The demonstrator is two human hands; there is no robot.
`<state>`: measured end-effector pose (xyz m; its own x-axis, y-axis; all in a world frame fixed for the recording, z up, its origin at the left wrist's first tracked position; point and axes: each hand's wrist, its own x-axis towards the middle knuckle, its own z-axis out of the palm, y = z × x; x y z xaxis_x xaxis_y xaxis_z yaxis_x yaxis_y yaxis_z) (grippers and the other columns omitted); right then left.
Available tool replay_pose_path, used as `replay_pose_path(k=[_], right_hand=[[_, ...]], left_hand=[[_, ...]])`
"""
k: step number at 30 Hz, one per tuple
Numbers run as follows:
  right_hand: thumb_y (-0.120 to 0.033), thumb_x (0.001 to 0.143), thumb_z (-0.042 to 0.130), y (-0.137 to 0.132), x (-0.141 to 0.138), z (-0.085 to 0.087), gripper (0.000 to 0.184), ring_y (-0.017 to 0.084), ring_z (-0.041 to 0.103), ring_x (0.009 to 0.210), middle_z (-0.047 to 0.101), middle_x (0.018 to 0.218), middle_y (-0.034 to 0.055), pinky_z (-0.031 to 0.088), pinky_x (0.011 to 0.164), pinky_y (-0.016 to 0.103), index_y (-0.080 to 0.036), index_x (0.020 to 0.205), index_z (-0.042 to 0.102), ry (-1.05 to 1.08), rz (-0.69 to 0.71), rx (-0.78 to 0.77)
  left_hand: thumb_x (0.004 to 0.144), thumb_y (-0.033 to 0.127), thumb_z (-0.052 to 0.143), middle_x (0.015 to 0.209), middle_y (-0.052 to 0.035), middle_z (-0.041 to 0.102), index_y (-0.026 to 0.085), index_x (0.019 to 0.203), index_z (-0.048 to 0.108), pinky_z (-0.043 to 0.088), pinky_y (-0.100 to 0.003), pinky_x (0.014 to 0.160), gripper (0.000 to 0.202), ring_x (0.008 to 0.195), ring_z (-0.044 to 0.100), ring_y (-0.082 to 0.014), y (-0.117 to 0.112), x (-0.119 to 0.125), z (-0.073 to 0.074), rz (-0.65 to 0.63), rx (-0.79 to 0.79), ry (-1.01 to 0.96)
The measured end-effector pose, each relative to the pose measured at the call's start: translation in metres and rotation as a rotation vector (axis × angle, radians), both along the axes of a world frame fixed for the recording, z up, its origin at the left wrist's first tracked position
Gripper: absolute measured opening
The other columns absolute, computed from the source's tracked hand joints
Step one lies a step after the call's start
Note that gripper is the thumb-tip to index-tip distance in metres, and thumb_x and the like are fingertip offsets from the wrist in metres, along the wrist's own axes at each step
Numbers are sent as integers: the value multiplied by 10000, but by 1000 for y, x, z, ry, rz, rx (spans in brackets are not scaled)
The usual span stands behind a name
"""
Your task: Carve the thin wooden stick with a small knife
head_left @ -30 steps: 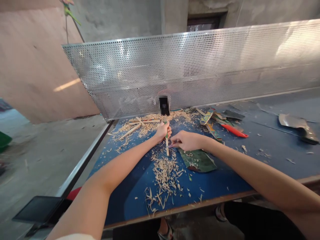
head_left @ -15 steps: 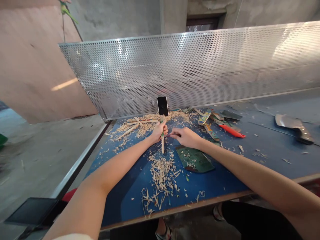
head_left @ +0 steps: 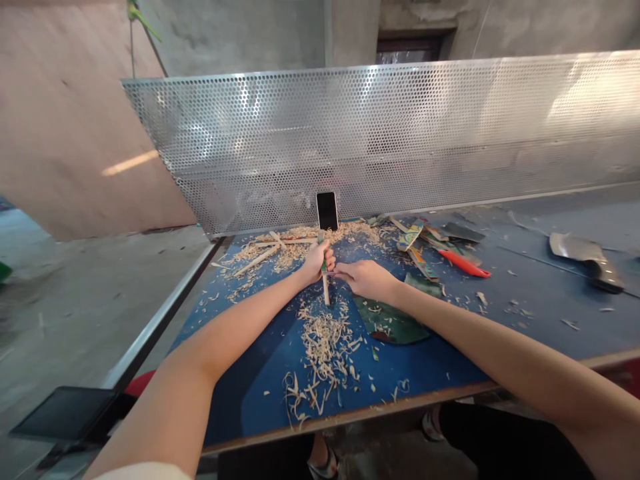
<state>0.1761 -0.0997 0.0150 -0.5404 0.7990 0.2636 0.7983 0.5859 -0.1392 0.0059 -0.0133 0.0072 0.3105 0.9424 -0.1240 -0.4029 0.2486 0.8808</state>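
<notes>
L hand (head_left: 316,262) gripping stick (head_left: 327,291), R hand (head_left: 366,279) w/ tool (head_left: 331,272)

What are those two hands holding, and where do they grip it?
The left hand grips a pale stick around its middle, both ends showing; the right hand pinches a thin purple tool, apparently by its right end.

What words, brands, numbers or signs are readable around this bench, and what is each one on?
No text can be read anywhere in this view.
Phone: a tiny pale mark near its lower edge, too small to read.
Patterned scrap: coloured markings, too blurred to tell whether any is lettering.
Pale strip in the left hand: no lettering visible.
Red handle: none visible.
</notes>
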Motion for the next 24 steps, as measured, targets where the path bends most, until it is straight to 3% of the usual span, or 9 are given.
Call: replay_pose_path(k=[4, 7, 12, 16, 21, 24], right_hand=[[-332, 1130, 452, 0, -3, -2, 337, 208, 615, 730, 809, 928, 70, 272, 698, 346, -268, 1218, 770, 63, -24, -48], [-294, 1093, 473, -5, -4, 0, 303, 190, 560, 674, 752, 817, 50, 281, 694, 344, -253, 1063, 772, 97, 9, -112], [-255, 1023, 560, -21, 0, 9, 216, 171, 541, 656, 729, 766, 33, 277, 661, 329, -254, 907, 742, 6, 216, -260], [-271, 1034, 548, -20, 10, 15, 233, 178, 558, 666, 737, 759, 36, 278, 668, 334, -255, 938, 760, -7, 287, -170], [-368, 1122, 470, -10, 15, 10, 319, 193, 615, 690, 770, 814, 55, 309, 672, 337, -236, 1082, 758, 119, 157, -27], [-388, 1139, 463, -8, 12, 2, 328, 208, 659, 724, 799, 867, 67, 325, 677, 337, -248, 1113, 759, 83, 108, -2]], left_hand=[[1079, 378, 652, 505, 107, 321, 256, 793, 344, 215, -193, 381, 438, 357, 289, -78, 1, 2, -3, 4, -13, -13], [1060, 409, 689, 509, 109, 316, 259, 793, 334, 199, -198, 389, 469, 366, 282, -74, 2, 2, -4, 2, -14, -15], [1107, 401, 615, 493, 97, 335, 254, 785, 339, 188, -211, 398, 449, 365, 283, -75, 3, 0, -4, -2, 24, 0], [1093, 421, 645, 491, 97, 323, 257, 767, 335, 188, -219, 395, 479, 364, 271, -76, 5, -2, -3, 2, 23, -2], [1108, 485, 575, 490, 80, 334, 250, 775, 420, 194, -237, 384, 437, 361, 282, -93, 6, -4, -1, -10, 15, -67], [1100, 397, 558, 487, 66, 354, 249, 753, 421, 246, -245, 390, 401, 364, 309, -101, 6, -5, 0, -30, -5, -82]])
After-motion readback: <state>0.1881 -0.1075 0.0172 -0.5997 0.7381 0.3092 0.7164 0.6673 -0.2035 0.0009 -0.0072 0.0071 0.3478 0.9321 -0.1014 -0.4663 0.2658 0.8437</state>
